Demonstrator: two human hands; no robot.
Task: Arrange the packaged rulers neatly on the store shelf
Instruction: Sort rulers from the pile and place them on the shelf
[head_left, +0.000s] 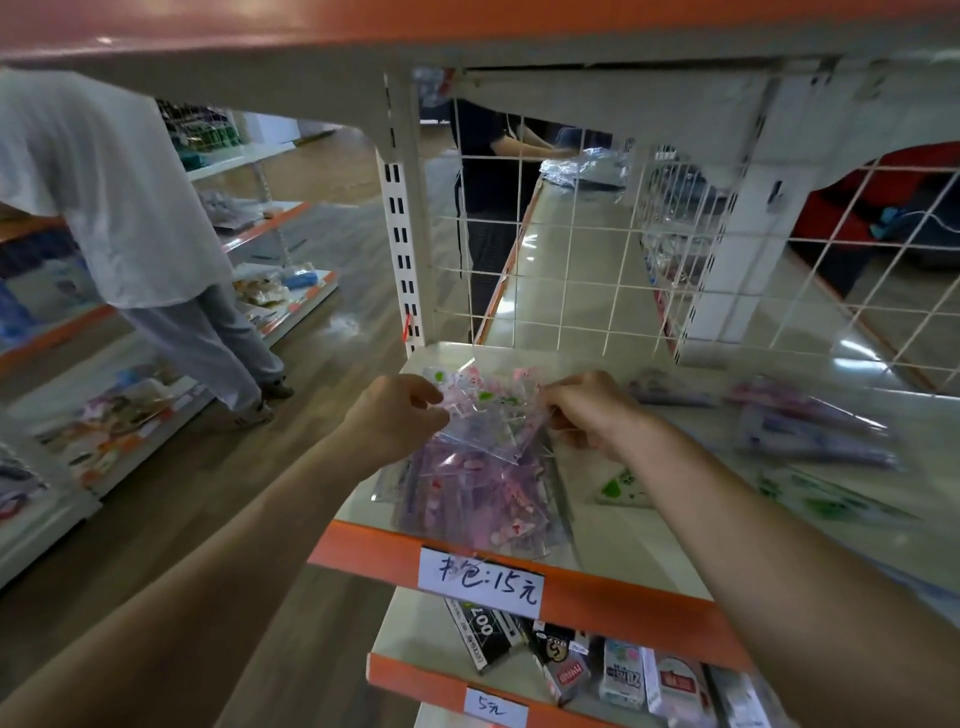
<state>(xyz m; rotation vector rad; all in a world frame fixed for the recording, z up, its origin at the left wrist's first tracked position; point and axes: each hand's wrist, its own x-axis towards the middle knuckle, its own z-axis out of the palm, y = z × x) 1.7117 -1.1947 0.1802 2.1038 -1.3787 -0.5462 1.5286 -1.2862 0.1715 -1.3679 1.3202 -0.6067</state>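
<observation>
Clear plastic, printed in pink and green, makes up the ruler packet (488, 415) that is held just above the shelf. Whether one packet or a thin bundle is held cannot be told through the blur. Its left edge is pinched by the curled fingers of the left hand (400, 410), and its right edge is pinched in the same way by the right hand (582, 410).

Directly beneath it lies a loose stack of pink-printed clear packets (478, 504), skewed and fanned, near the front of the cream shelf with an orange front edge (613, 597). Further right on the same shelf, purple-printed packets (810, 431) are scattered at angles. A green-printed triangular packet (623, 488) lies between them and the stack. A white handwritten price label (480, 577) is fixed to the orange edge below the stack, and a white wire-mesh back panel (571, 234) closes the shelf behind.

The step in hand is judged to be squaring up the held packet before it is set on the stack, and the arranging is far from done. For the next move, the packet would need to be lowered flat with its edges matched to those below. The slippery film could slide, so the stack may need to be steadied and straightened first. The scattered packets at the right have yet to be gathered.
</observation>
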